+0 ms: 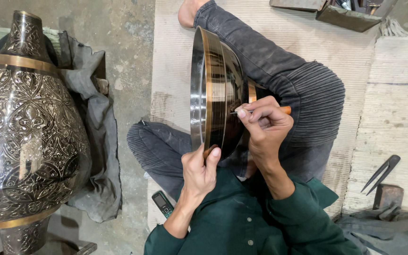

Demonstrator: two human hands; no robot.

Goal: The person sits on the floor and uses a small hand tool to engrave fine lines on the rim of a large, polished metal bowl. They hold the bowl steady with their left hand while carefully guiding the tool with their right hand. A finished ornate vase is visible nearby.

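Observation:
A dark metal bowl (212, 89) with brass bands rests on its side across my lap, rim facing left. My left hand (200, 172) grips its lower rim, thumb on the edge. My right hand (264, 125) holds a thin engraving tool (285, 110) with an orange handle, its point pressed against the bowl's outer wall. My legs in dark grey trousers lie crossed under the bowl.
A large engraved metal vase (27, 127) stands at the left on a grey cloth (97, 141). A small mobile phone (162, 203) lies on the woven mat (171, 71) by my knee. Metal dividers (381, 173) and a small block (388, 194) lie at the right.

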